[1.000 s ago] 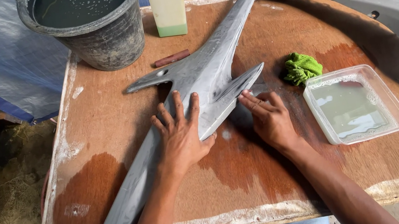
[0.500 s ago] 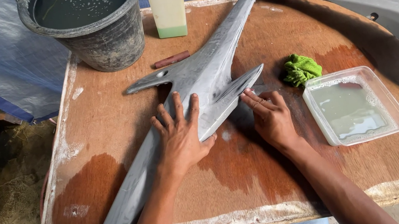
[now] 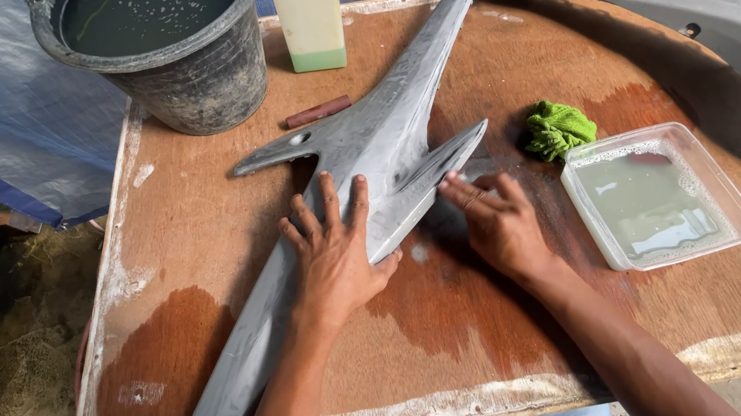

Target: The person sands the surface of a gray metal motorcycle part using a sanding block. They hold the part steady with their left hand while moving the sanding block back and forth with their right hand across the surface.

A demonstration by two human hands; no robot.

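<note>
Panel (image 3: 379,140): long grey plastic moulding with pointed fins, lying diagonally across the table from the near-left edge to the far-right side; its surface looks dull and wet.
Left hand (image 3: 336,257): laid flat on the middle of the panel, palm down, fingers (image 3: 330,200) spread wide and straight; it presses on the panel and grips nothing.
Right hand (image 3: 499,224): flat on the table just beside the panel's right fin, fingers (image 3: 462,194) extended and close together, tips at or under the fin's edge; whether anything lies beneath them cannot be told.
Table (image 3: 190,219): brown wooden board, wet in dark patches near the hands and at the near-left corner.
Tray (image 3: 657,193): clear square plastic tray of cloudy water, right of the right hand, apart from it.
Cloth (image 3: 558,128): crumpled green rag between the fin and the tray.
Bucket (image 3: 159,47): black, filled with dark water, at the far-left corner.
Bottle (image 3: 308,6): pale container beside the bucket.
Second panel (image 3: 724,24): curved grey part along the right edge.
</note>
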